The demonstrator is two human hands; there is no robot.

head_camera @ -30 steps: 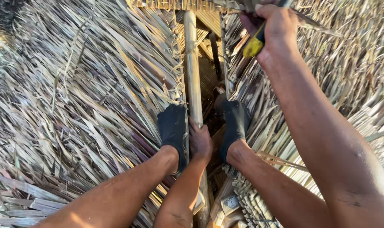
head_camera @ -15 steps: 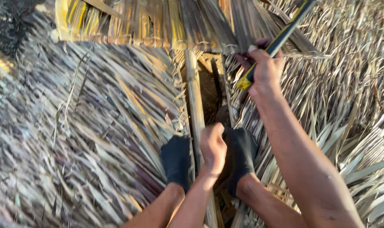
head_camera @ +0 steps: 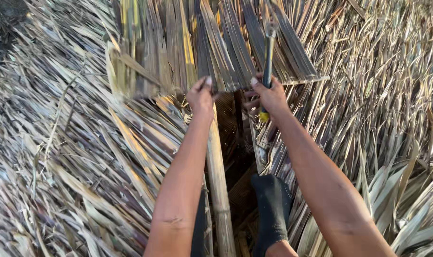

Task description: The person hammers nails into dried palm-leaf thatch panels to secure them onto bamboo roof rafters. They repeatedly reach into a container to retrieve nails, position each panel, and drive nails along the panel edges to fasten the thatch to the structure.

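Note:
A panel of dry palm-leaf thatch (head_camera: 211,47) lies across the top of the view, its lower edge toward me. My left hand (head_camera: 201,96) grips that lower edge near the middle. My right hand (head_camera: 270,96) is closed around a hammer (head_camera: 268,57) with a dark handle and a yellow butt end, head pointing away from me, and its fingers also touch the panel's edge. A bamboo pole (head_camera: 219,181) runs from under the panel down between my arms. My foot in a dark sock (head_camera: 272,209) rests beside the pole.
Thatched palm leaves (head_camera: 69,157) cover the roof slope on the left and on the right (head_camera: 383,119). A dark gap (head_camera: 238,143) in the covering opens beside the pole, showing woven matting beneath.
My left hand rose from the pole near my feet up to the panel's edge. The right hand with the hammer came down and inward to the same edge. The view tilted forward.

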